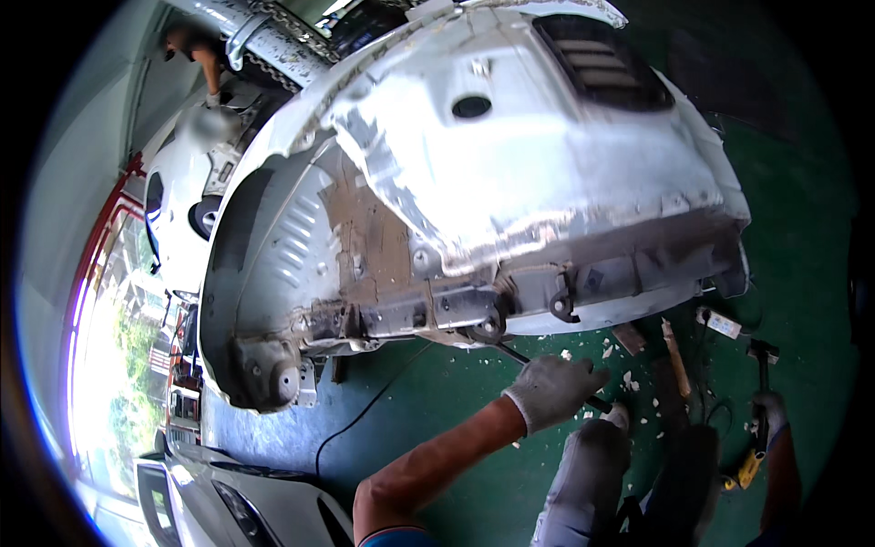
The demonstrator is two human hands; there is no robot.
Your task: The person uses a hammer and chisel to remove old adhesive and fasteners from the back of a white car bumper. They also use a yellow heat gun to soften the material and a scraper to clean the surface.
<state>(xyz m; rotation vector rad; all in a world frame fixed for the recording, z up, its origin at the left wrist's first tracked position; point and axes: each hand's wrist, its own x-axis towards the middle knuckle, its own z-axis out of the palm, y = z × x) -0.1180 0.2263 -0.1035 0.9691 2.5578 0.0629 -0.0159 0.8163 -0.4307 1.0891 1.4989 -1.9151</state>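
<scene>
Dark rod [511, 353] through left grip [556, 392], hammer [763, 366] through right grip [772, 413], head forward

Daylight pours in from the opening [123, 365] on your left, blown out nearly to white around the greenery. You get strong glare across the white car body [556, 155], while its underside and wheel arch fall into shadow. The green floor [428, 392] shines pale blue at lower left and darkens toward your right. Fisheye distortion curves the red frame [102, 237] near the black rim; two smudged, blurred patches sit at upper left.
</scene>
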